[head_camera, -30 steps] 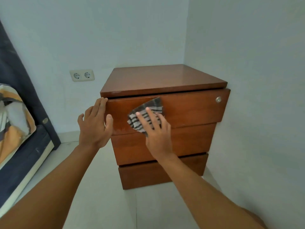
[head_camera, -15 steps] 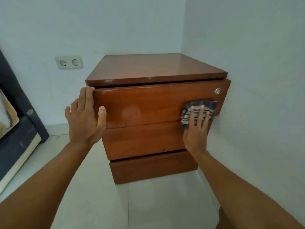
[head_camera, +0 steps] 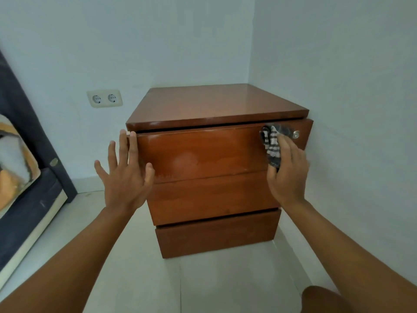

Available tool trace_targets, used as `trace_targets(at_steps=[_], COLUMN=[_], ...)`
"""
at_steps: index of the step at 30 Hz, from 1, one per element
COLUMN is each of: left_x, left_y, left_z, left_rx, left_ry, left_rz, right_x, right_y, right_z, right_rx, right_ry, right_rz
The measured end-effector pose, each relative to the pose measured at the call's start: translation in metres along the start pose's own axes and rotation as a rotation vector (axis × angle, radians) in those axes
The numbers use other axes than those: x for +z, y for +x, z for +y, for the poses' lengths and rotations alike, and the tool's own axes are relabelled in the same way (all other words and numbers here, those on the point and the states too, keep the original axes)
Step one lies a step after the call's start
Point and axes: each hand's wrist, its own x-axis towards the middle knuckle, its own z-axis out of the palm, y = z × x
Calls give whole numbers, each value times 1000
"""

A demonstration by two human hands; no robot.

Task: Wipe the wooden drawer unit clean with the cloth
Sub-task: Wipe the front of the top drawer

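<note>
Right hand (head_camera: 285,170): bunches striped cloth (head_camera: 272,145), risen to top drawer (head_camera: 203,152) upper right beside lock (head_camera: 295,134). Left hand (head_camera: 126,175): spread, bracing. Lower drawers apparently unwiped.

Drawer unit (head_camera: 216,168) in room corner; wall socket (head_camera: 105,98) behind to its left, cloth (head_camera: 272,144) on top drawer front, beside the lock (head_camera: 295,134).

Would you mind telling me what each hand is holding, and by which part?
The right hand presses the bunched striped cloth by its lower right part against the top drawer front. The left hand holds nothing, fingers spread.
</note>
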Motion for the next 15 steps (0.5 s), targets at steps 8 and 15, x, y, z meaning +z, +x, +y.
trace_targets(at_steps=[8, 15], left_x=[10, 18], left_y=[0, 19], left_z=[10, 2], left_rx=[-73, -112], left_ry=[60, 102], left_rz=[-27, -60], right_x=[16, 34], right_y=[50, 51], right_z=[-30, -42], right_rx=[-156, -139], right_ry=[-275, -172], right_rz=[-305, -352])
